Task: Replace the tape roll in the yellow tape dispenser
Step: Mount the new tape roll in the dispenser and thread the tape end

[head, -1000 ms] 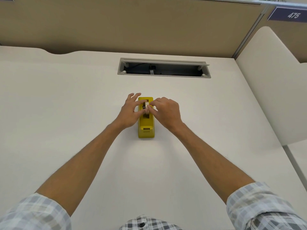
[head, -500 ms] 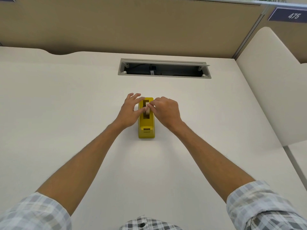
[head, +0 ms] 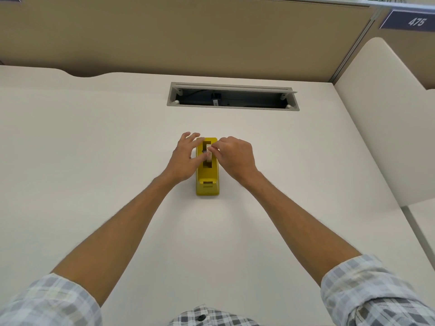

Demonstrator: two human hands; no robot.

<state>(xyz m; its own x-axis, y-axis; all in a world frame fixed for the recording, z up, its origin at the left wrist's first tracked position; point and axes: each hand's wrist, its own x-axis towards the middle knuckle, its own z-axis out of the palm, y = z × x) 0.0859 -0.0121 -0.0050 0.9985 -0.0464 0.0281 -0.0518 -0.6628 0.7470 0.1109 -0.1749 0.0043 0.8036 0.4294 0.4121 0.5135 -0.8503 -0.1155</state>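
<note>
The yellow tape dispenser stands on the white desk, its cutter end towards me. A small pale tape roll sits in the dispenser's open slot. My right hand comes in from the right with curled fingers and pinches the roll from above. My left hand lies against the dispenser's left side, fingers spread and fairly straight, with its thumb touching the roll. The hands hide most of the roll and the slot's far part.
An open cable tray slot is set into the desk behind the dispenser. A beige partition wall runs along the back, and a white side panel borders the desk on the right.
The roll has sunk a little deeper into the slot under my right fingertips. Both hands stay at the dispenser with only small finger shifts.
</note>
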